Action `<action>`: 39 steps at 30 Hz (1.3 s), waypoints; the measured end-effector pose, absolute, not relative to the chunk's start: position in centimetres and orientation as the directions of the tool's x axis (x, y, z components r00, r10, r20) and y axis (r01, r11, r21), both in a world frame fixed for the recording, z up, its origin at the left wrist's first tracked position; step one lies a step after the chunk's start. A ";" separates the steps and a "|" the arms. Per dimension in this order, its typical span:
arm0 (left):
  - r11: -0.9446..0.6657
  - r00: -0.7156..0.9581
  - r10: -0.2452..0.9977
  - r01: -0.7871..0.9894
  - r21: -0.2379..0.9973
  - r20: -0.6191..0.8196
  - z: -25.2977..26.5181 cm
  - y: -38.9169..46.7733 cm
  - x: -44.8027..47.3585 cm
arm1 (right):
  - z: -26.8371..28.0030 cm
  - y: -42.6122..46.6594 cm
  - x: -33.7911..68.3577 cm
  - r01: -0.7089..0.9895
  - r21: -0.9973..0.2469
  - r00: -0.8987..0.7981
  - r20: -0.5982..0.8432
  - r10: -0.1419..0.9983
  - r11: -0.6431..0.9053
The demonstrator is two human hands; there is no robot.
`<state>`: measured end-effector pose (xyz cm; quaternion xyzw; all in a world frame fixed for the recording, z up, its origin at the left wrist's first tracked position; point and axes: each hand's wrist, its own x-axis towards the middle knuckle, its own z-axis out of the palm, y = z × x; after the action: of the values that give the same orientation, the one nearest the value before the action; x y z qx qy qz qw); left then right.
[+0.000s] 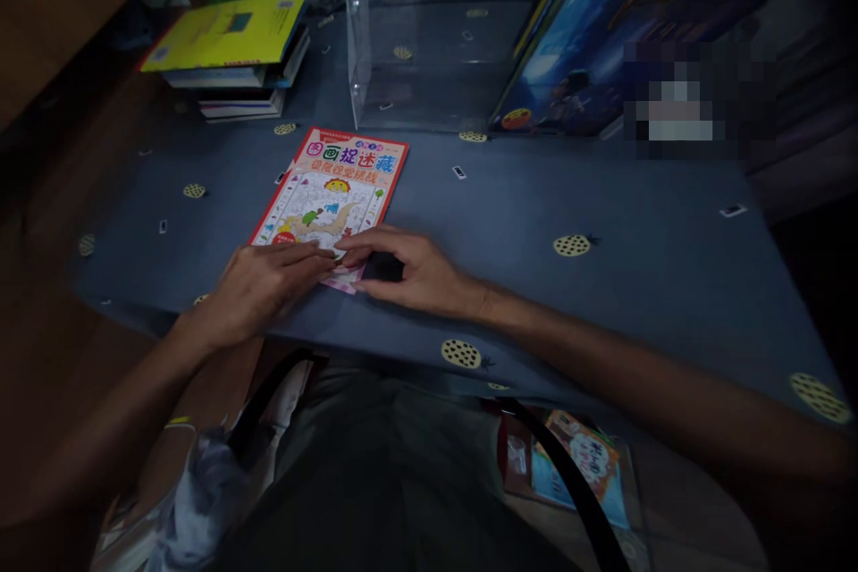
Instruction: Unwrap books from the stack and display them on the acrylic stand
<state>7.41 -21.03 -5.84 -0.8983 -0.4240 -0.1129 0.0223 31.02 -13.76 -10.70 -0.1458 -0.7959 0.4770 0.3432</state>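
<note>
A red-bordered children's picture book with a cartoon cover lies flat near the front edge of the cloth-covered table. Over its lower left corner rests my left hand, palm down, fingers stretched out flat and close together. My right hand comes in from the right and touches the book's lower part. Its fingers point left, with the thumb spread apart below them. The two hands' fingertips nearly meet on the cover, hiding part of its bottom edge. Neither hand is gripping the book.
A stack of books, yellow on top, stands at the back left. Behind the picture book is a clear plastic box. Large blue boards or books lean at the back right. Blue pineapple-print cloth covers the table.
</note>
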 end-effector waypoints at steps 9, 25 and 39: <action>-0.623 0.602 0.770 0.780 0.052 0.211 -5.4 -21.1 8.3 | -11.1 -13.8 30.5 -0.042 -0.831 -0.696 0.422 0.580 0.554; -0.637 0.607 0.770 0.744 0.203 0.197 -5.4 -20.9 9.0 | -11.3 -13.5 30.8 -0.066 -0.866 -0.740 0.376 0.558 0.496; -0.639 0.607 0.769 0.741 0.206 0.203 -5.7 -21.0 8.5 | -11.7 -13.5 30.7 -0.093 -0.861 -0.724 0.404 0.560 0.500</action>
<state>8.54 -21.00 -5.73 -0.8948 -0.4219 -0.1370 -0.0506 30.67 -13.45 -11.66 -0.1465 -0.7958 0.4780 0.3417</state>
